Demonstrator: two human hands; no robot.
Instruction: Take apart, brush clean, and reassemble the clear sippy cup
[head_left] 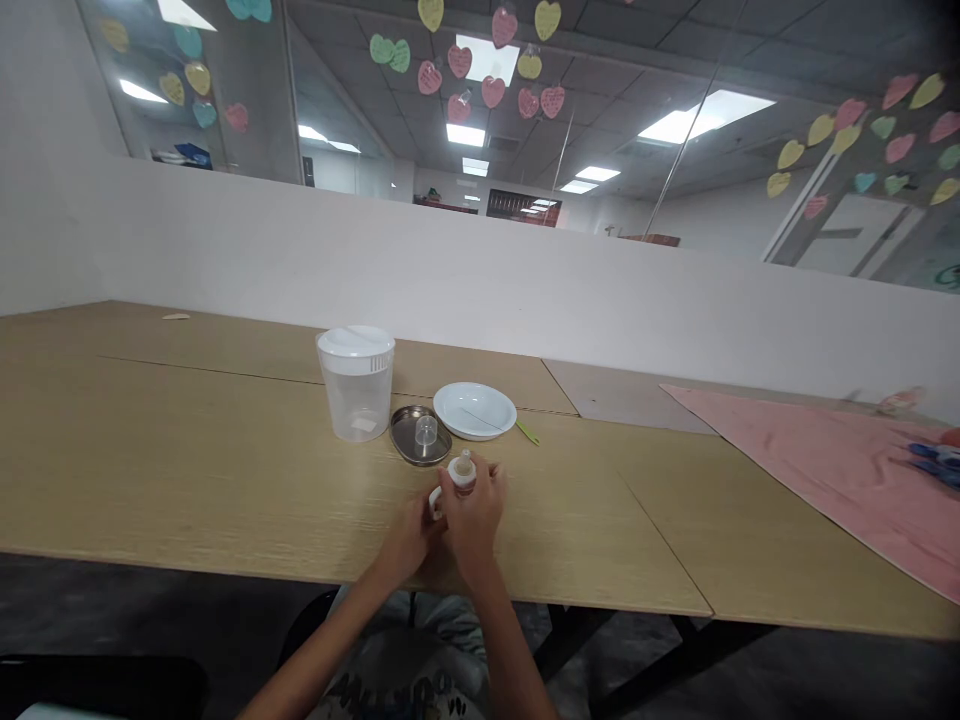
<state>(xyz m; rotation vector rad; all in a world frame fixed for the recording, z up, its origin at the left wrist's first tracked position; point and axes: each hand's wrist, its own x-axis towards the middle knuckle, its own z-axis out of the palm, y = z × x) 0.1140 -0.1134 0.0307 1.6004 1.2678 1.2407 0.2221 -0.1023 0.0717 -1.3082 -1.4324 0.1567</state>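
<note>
A baby bottle (463, 470) with a white collar, a pale nipple and a white handle is held upright over the table near its front edge. My right hand (474, 505) is closed round the collar at its top. Lower down and to the left, my left hand (409, 535) is closed on the bottle beside the handle. Just beyond the hands lies an oval metal tray (405, 440) with a small clear cap (426, 431) in it. Behind the bottle sits a white plate (475, 410), and a green-handled utensil (527, 433) touches its right side.
A translucent bucket (358, 390) with a white lid stands left of the tray. A pink cloth (832, 460) covers the right part of the wooden table (225, 450), with blue objects (937, 462) on it. A white wall rises behind the table.
</note>
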